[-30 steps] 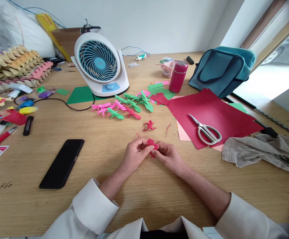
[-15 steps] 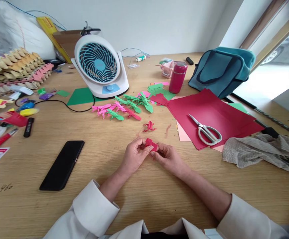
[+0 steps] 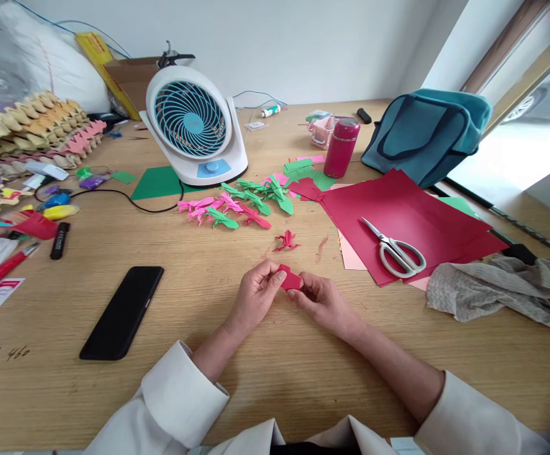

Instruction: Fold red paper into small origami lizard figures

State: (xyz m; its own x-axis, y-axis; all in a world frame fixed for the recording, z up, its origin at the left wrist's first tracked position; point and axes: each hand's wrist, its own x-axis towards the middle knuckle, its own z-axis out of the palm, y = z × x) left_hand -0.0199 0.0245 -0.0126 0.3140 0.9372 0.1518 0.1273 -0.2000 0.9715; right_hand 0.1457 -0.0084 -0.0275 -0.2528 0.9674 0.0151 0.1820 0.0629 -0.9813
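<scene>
A small folded piece of red paper (image 3: 290, 279) is held up between my two hands, just above the table. My left hand (image 3: 259, 292) pinches its left end, thumb on top. At its right edge, the thumb and fingers of my right hand (image 3: 324, 302) are closed on the paper; the fingertips are partly hidden. Just beyond my hands stands a small red folded-paper figure (image 3: 286, 240) with thin legs. Farther back lies a group of folded-paper figures in green (image 3: 281, 197), pink (image 3: 199, 207) and red (image 3: 256, 217).
Scissors (image 3: 400, 256) rest on large red paper sheets (image 3: 369, 208) at the right, beside a grey cloth (image 3: 461, 291). A black phone (image 3: 122, 313) and a marker (image 3: 59, 241) lie to the left. Behind are a white fan (image 3: 196, 126), a red flask (image 3: 341, 148) and a teal bag (image 3: 424, 136).
My left thumb has drawn back a little towards the left, so more of the folded red paper shows. The whole view has shifted slightly; the things on the table have stayed put.
</scene>
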